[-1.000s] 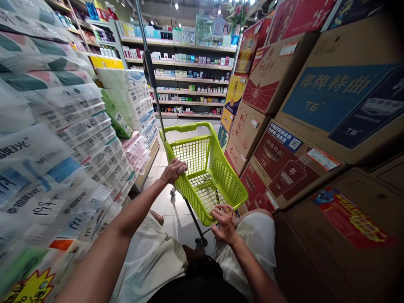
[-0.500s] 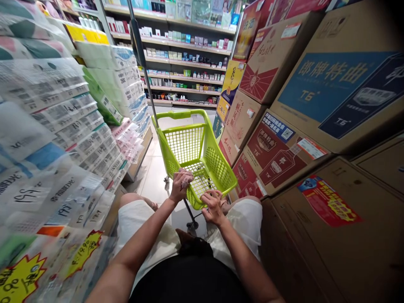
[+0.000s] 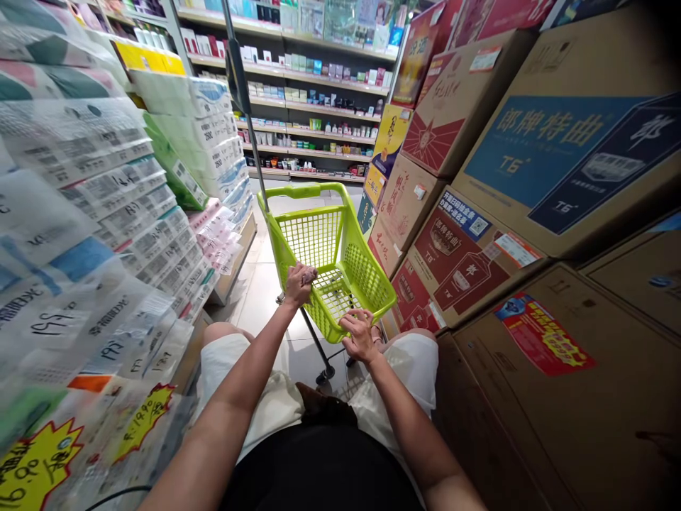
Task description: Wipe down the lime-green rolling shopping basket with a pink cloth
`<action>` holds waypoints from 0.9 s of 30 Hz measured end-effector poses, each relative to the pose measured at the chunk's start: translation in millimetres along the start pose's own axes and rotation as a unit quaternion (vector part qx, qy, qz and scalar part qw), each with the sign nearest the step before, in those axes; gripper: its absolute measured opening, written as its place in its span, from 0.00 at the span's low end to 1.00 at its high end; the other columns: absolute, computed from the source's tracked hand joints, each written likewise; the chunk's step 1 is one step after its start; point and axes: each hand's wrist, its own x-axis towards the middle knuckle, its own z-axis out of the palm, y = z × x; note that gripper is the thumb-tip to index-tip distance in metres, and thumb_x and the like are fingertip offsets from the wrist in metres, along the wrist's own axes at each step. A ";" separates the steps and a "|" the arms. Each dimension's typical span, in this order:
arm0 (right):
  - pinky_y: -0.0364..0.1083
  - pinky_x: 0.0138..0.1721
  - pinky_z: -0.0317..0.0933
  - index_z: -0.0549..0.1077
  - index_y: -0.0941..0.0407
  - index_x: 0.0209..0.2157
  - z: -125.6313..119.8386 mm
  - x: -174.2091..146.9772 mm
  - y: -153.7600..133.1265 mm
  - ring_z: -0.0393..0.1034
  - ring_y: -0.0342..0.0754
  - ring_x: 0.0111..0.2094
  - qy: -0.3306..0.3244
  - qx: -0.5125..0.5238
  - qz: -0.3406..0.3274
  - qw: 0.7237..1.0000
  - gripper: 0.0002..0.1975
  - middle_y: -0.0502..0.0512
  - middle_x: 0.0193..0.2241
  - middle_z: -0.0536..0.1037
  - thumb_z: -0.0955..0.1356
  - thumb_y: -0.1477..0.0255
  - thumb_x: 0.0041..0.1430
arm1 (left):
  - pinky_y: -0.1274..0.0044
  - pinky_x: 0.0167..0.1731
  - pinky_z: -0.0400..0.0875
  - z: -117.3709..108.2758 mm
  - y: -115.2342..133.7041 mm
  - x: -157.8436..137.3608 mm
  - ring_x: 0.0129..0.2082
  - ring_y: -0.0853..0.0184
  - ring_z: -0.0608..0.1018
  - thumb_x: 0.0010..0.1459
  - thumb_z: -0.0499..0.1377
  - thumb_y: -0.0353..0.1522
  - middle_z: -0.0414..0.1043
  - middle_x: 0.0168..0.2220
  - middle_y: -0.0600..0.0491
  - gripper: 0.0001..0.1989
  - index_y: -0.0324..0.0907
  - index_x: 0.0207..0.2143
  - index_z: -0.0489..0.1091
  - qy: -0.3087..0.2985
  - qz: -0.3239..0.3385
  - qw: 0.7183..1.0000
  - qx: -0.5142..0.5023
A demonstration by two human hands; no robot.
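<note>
Left hand [image 3: 299,285] clamped on cloth [image 3: 309,274], basket's [image 3: 367,264] left edge. Right hand [image 3: 359,332] at near edge; can't tell if gripping.

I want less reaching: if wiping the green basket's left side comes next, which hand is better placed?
Probably the left hand: it holds what looks like a crumpled cloth at that side of the green basket. The right hand is at the near edge, with no cloth visible.

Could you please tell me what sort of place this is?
Probably a supermarket aisle: there is a green wheeled cart, shelves of small packaged goods, and yellow signs with handwritten prices.
</note>
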 end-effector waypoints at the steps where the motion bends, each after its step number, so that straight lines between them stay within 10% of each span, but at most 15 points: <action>1: 0.55 0.59 0.43 0.69 0.52 0.34 -1.0 1.5 4.0 0.64 0.57 0.52 -0.004 -0.001 -0.002 1.000 0.08 0.52 0.36 0.76 0.64 0.72 0.48 | 0.60 0.52 0.68 2.7 3.3 -3.9 0.46 0.53 0.70 0.58 0.58 0.30 0.76 0.45 0.46 0.12 0.44 0.41 0.79 0.008 -0.006 1.000 -0.005; 13: 0.52 0.54 0.51 0.71 0.53 0.33 -12.9 11.1 39.1 0.64 0.53 0.45 0.007 0.024 -0.008 1.000 0.09 0.54 0.39 0.78 0.62 0.76 0.53 | 0.58 0.58 0.68 17.3 7.1 -28.5 0.50 0.53 0.71 0.57 0.58 0.28 0.71 0.49 0.44 0.13 0.44 0.44 0.76 0.061 -0.020 0.997 -0.050; 21: 0.50 0.51 0.53 0.69 0.53 0.28 -0.2 16.4 35.9 0.64 0.51 0.42 0.033 0.053 -0.032 0.998 0.06 0.52 0.35 0.76 0.62 0.77 0.52 | 0.59 0.62 0.65 -9.0 -25.7 8.3 0.50 0.58 0.69 0.60 0.57 0.30 0.59 0.47 0.46 0.04 0.45 0.37 0.63 0.325 -0.125 0.932 -0.105; 27: 0.54 0.54 0.53 0.70 0.52 0.30 2.3 8.0 32.1 0.66 0.53 0.45 0.064 0.119 -0.025 0.991 0.08 0.53 0.38 0.77 0.61 0.76 0.52 | 0.59 0.56 0.69 40.0 5.1 -79.3 0.47 0.56 0.72 0.63 0.56 0.34 0.62 0.44 0.47 0.03 0.47 0.39 0.64 0.262 -0.093 0.952 -0.131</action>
